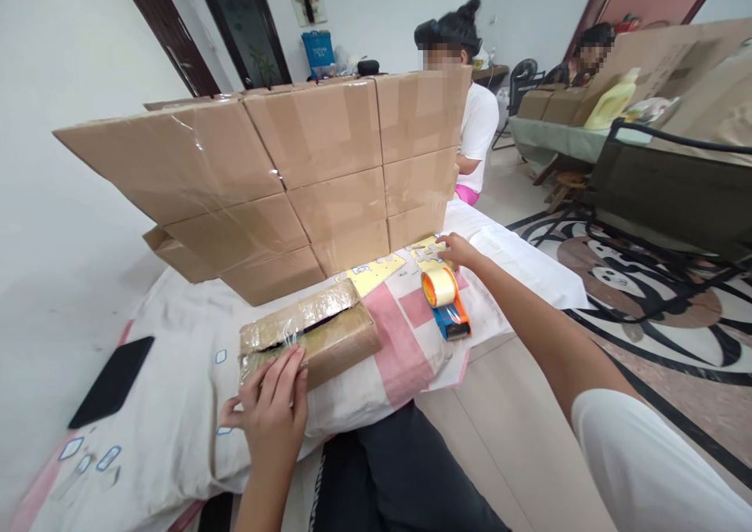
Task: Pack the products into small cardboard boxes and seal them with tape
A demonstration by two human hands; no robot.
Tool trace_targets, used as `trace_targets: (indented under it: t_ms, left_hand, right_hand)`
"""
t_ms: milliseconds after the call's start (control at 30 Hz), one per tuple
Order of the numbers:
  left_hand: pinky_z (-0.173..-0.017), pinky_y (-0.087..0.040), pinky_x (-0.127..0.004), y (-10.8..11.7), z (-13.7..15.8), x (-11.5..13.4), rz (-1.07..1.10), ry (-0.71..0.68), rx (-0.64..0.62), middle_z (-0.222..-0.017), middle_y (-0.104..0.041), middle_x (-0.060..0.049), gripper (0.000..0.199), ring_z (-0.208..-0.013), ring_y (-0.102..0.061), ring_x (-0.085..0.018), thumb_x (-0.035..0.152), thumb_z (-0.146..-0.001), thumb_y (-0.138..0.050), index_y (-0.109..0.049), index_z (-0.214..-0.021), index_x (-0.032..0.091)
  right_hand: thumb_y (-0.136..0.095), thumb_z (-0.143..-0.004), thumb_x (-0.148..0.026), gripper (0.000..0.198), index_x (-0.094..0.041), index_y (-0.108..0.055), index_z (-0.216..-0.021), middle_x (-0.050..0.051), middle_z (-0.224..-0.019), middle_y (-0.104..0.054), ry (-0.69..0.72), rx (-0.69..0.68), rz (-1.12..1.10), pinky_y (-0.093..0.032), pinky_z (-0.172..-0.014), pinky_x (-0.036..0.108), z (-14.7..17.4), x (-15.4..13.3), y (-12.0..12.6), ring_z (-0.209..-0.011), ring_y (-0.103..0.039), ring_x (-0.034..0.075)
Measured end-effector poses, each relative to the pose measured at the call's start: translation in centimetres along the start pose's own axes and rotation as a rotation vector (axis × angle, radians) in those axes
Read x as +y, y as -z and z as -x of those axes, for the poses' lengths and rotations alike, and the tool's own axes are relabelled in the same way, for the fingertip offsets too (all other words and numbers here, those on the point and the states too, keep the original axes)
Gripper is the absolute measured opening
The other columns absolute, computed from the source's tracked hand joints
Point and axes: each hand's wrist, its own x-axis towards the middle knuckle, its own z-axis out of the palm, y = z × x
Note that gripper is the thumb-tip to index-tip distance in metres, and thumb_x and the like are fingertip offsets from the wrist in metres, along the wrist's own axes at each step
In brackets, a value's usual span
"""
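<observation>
A small cardboard box (344,342) lies on the patterned bed cloth in front of me, clear tape over its top and a dark gap between its flaps. My left hand (276,395) rests on its near left part, fingers stretched over the flap edge and thumb out to the side. Farther right, my right hand (459,251) hovers at or just above the cloth near the stacked boxes, its fingers apart and nothing visible in them; whether it touches the cloth I cannot tell. Just below that hand lies an orange and blue tape dispenser (451,313) with a roll of tape.
A wall of stacked cardboard boxes (329,171) stands across the back of the bed. On the left lies a black tablet-like slab (111,381). Behind the stack is a person in a white shirt (480,128). A dark folding chair (658,195) stands at right, another person beyond.
</observation>
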Motion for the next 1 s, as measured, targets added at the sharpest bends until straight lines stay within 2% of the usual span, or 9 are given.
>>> trace_targets:
  t_ms: [100,167,300,400,567,733,833,900,1000]
  left_hand:
    - [-0.101,-0.022,-0.048,-0.1,0.0,0.0,-0.025,-0.012,0.002,-0.122,-0.076,-0.004,0.041,-0.105,-0.065,-0.028,0.028,-0.095,-0.064,-0.062,-0.136,0.033]
    - [-0.102,-0.022,-0.048,-0.1,0.1,0.0,-0.035,-0.020,0.007,-0.122,-0.075,-0.005,0.042,-0.106,-0.065,-0.029,0.028,-0.095,-0.065,-0.062,-0.136,0.032]
    - [-0.101,-0.023,-0.050,0.0,0.2,0.0,-0.027,-0.010,0.003,-0.122,-0.075,-0.006,0.043,-0.106,-0.065,-0.030,0.027,-0.094,-0.066,-0.062,-0.137,0.031]
    - [-0.100,-0.024,-0.050,-0.1,0.2,0.1,-0.025,-0.009,0.006,-0.123,-0.075,-0.006,0.044,-0.106,-0.064,-0.030,0.027,-0.094,-0.066,-0.061,-0.137,0.031]
    - [-0.100,-0.024,-0.050,-0.2,0.0,0.0,-0.025,-0.008,0.010,-0.123,-0.075,-0.006,0.043,-0.104,-0.065,-0.029,0.026,-0.094,-0.066,-0.062,-0.137,0.032]
    - [-0.102,-0.023,-0.050,-0.2,0.1,0.2,0.000,0.007,0.011,-0.123,-0.075,-0.006,0.043,-0.105,-0.064,-0.029,0.027,-0.094,-0.065,-0.062,-0.137,0.033]
    - [-0.103,-0.022,-0.049,0.0,0.1,0.2,-0.002,-0.001,0.006,-0.125,-0.074,-0.006,0.043,-0.107,-0.064,-0.029,0.027,-0.095,-0.065,-0.062,-0.137,0.033]
    - [-0.104,-0.022,-0.049,0.0,0.1,-0.2,-0.010,-0.021,0.004,-0.124,-0.075,-0.006,0.041,-0.106,-0.064,-0.029,0.027,-0.095,-0.064,-0.063,-0.135,0.031]
    - [-0.104,-0.028,-0.047,0.0,0.0,-1.7,0.047,-0.070,-0.013,-0.120,-0.076,-0.005,0.035,-0.106,-0.064,-0.027,0.027,-0.095,-0.063,-0.066,-0.130,0.030]
  right_hand:
    - [-0.076,-0.082,-0.028,0.025,-0.019,-0.077,-0.105,0.010,-0.111,-0.066,0.042,0.001,-0.007,-0.048,-0.085,0.027,0.3,-0.5,-0.5,-0.098,-0.064,0.022]
    - [-0.069,-0.087,-0.027,0.016,-0.018,-0.078,-0.097,0.011,-0.110,-0.066,0.041,0.026,-0.007,-0.048,-0.085,0.027,0.4,-0.9,-0.7,-0.101,-0.063,0.022]
    - [-0.050,-0.099,-0.025,0.030,-0.016,-0.074,-0.115,0.014,-0.119,-0.064,-0.017,0.121,0.003,-0.048,-0.086,0.029,0.5,-1.0,-0.7,-0.104,-0.062,0.023]
    - [-0.055,-0.096,-0.026,0.033,-0.017,-0.072,-0.123,0.015,-0.123,-0.061,-0.024,0.120,0.023,-0.050,-0.087,0.033,0.8,-0.6,-0.3,-0.109,-0.061,0.027]
    - [-0.064,-0.090,-0.022,0.039,-0.025,-0.072,-0.128,0.013,-0.123,-0.060,0.076,0.041,0.034,-0.051,-0.088,0.035,1.7,0.0,0.6,-0.113,-0.058,0.029]
    - [-0.069,-0.082,-0.016,0.020,-0.022,-0.080,-0.098,0.011,-0.116,-0.059,0.123,0.005,-0.038,-0.049,-0.095,0.036,2.0,-0.7,0.4,-0.109,-0.057,0.027]
    - [-0.072,-0.075,-0.012,0.006,-0.017,-0.074,-0.078,0.012,-0.108,-0.059,0.115,0.045,-0.138,-0.047,-0.096,0.038,1.8,-1.4,0.6,-0.102,-0.057,0.026]
    - [-0.070,-0.077,-0.015,0.003,-0.016,-0.070,-0.074,0.011,-0.102,-0.059,0.115,0.102,-0.230,-0.048,-0.095,0.038,1.9,-1.8,1.5,-0.098,-0.056,0.025]
    - [-0.062,-0.087,-0.028,0.012,-0.018,-0.066,-0.086,0.008,-0.097,-0.058,0.124,0.197,-0.374,-0.050,-0.087,0.036,3.5,-3.0,3.4,-0.089,-0.055,0.021]
